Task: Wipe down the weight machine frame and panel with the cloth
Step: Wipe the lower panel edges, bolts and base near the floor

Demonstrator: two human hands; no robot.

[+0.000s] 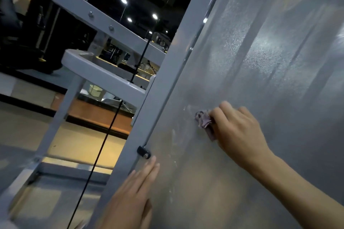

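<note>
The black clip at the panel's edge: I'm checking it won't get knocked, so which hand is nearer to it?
Left. The left hand lies flat on the panel, fingertips just below the black clip. The right hand presses the cloth higher up, off to the right.

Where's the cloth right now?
In the head view, the cloth is bunched under the right hand, pressed on the grey panel right of centre, above and right of the black clip on the frame upright.

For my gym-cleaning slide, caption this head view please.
Right hand rubs a bunched cloth on the grey panel while the left hand rests flat by the frame.
</note>
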